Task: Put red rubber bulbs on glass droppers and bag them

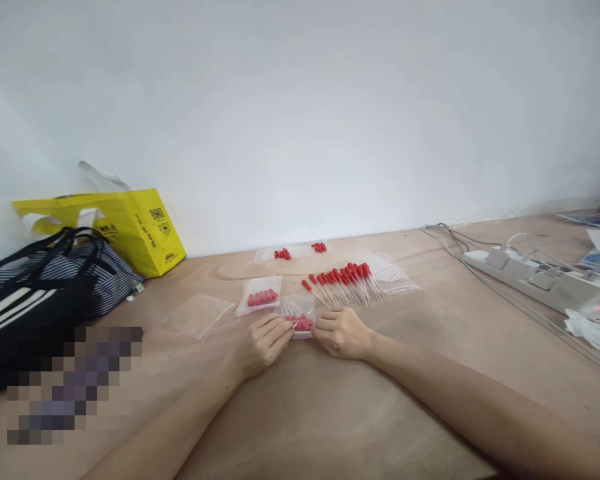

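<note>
A small clear plastic bag with several red-tipped sticks inside lies on the table between my hands, its red tips toward me. My left hand pinches the bag's near left corner. On the other side, my right hand has its fingers closed on the near right edge. Just behind and left is a stack of filled bags showing red tips. A fanned row of loose red-tipped sticks lies behind my right hand. Flat clear bags rest to the left.
Near the wall, two small groups of red pieces lie on clear plastic. A yellow bag and a striped bag stand at the left. A power strip with cables and a crumpled white tissue are at the right.
</note>
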A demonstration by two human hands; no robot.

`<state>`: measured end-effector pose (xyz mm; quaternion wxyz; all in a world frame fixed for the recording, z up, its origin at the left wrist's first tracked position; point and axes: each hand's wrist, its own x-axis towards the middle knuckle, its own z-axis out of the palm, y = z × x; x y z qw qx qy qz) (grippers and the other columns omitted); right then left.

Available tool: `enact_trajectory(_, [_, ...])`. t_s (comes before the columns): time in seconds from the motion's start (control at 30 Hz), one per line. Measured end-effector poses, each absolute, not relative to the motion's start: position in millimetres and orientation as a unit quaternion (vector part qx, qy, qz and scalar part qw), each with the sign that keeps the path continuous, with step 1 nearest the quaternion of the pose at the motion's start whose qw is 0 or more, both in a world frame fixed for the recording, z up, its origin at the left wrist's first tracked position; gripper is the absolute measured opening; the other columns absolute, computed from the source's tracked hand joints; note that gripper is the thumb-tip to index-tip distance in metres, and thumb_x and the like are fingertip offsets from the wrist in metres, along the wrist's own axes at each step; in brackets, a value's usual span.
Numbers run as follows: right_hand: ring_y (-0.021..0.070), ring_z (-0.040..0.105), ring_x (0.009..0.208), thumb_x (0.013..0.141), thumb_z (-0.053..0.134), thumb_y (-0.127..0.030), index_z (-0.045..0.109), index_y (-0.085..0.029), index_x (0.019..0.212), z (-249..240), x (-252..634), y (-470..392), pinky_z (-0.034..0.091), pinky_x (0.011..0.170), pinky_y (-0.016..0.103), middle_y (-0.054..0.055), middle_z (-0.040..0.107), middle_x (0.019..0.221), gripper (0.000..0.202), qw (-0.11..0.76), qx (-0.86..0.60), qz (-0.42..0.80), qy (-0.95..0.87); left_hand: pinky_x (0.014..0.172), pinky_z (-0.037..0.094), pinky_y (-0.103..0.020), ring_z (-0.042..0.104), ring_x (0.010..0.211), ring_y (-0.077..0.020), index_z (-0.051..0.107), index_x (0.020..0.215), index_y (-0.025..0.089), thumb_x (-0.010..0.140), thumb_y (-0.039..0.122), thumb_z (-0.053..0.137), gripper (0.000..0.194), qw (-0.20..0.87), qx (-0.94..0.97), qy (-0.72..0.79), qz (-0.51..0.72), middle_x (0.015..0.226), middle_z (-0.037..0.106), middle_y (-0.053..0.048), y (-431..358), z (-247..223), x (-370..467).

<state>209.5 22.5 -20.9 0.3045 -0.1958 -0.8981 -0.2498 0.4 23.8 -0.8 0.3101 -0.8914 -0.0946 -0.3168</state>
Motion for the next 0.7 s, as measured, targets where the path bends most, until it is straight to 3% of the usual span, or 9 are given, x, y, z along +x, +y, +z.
enact_trajectory(0.17, [0.0087,0.041,0.052,0.08,0.037,-0.012,0.05,-0.016,0.059,-22.7,211.1,23.1,0.022,0.049,0.025,-0.001,0.052,0.055,0.025,0.316,-0.194,-0.251,-0.894,0.071,0.05,-0.033,0.06,0.067,-0.0148,0.057,0.081,0.013,0.08,0.005,0.045,0.015,0.334,-0.88,-0.116,-0.316,0.073,0.065,-0.004,18.9,3.0,-21.7])
enact_trajectory(0.3, [0.0084,0.04,0.05,0.08,0.036,-0.013,0.049,-0.016,0.056,-21.8,214.0,21.4,0.021,0.048,0.025,-0.001,0.051,0.053,0.028,0.324,-0.21,-0.235,-0.892,0.061,0.049,-0.027,0.056,0.057,-0.0128,0.054,0.064,0.015,0.082,0.016,0.049,0.019,0.264,-0.89,-0.181,-0.325,0.059,0.06,-0.001,16.2,1.1,-27.8])
enact_trajectory(0.4, [0.0081,0.041,0.049,0.082,0.036,-0.015,0.051,-0.016,0.058,-20.6,219.6,18.5,0.023,0.049,0.024,-0.001,0.052,0.054,0.028,0.32,-0.224,-0.201,-0.898,0.05,0.047,-0.022,0.055,0.052,-0.0113,0.051,0.057,0.016,0.082,0.032,0.049,0.03,0.082,-0.877,-0.309,-0.358,0.054,0.056,0.0,15.3,0.2,-22.6])
enact_trajectory(0.5, [0.0082,0.043,0.05,0.082,0.037,-0.016,0.052,-0.016,0.059,-20.2,225.4,14.6,0.024,0.049,0.023,0.0,0.052,0.054,0.027,0.318,-0.228,-0.177,-0.903,0.052,0.05,-0.023,0.061,0.057,-0.0124,0.053,0.083,0.016,0.087,0.036,0.036,0.027,-0.205,-0.771,-0.449,-0.403,0.068,0.061,-0.002,16.3,1.7,-7.0])
enact_trajectory(0.57, [0.0085,0.043,0.05,0.082,0.037,-0.016,0.052,-0.016,0.06,-20.5,228.6,11.9,0.025,0.049,0.023,0.0,0.052,0.054,0.027,0.317,-0.223,-0.17,-0.906,0.055,0.052,-0.025,0.064,0.06,-0.0134,0.045,0.1,0.017,0.085,0.034,0.042,0.023,-0.367,-0.668,-0.5,-0.412,0.074,0.062,-0.003,17.2,3.9,6.7])
enact_trajectory(0.63, [0.0087,0.044,0.051,0.082,0.037,-0.015,0.052,-0.016,0.061,-20.8,231.5,9.5,0.025,0.049,0.023,0.0,0.051,0.054,0.026,0.314,-0.219,-0.164,-0.909,0.058,0.052,-0.025,0.064,0.065,-0.0139,0.04,0.107,0.018,0.079,0.026,0.053,0.032,-0.457,-0.596,-0.526,-0.399,0.079,0.062,-0.004,17.0,6.4,18.9])
enact_trajectory(0.7, [0.0087,0.043,0.05,0.082,0.037,-0.015,0.052,-0.016,0.061,-21.0,234.0,7.2,0.025,0.049,0.023,0.0,0.05,0.054,0.026,0.314,-0.218,-0.158,-0.91,0.06,0.051,-0.024,0.064,0.069,-0.0138,0.041,0.106,0.017,0.075,0.02,0.058,0.035,-0.483,-0.561,-0.55,-0.387,0.087,0.061,-0.008,14.4,8.7,26.7])
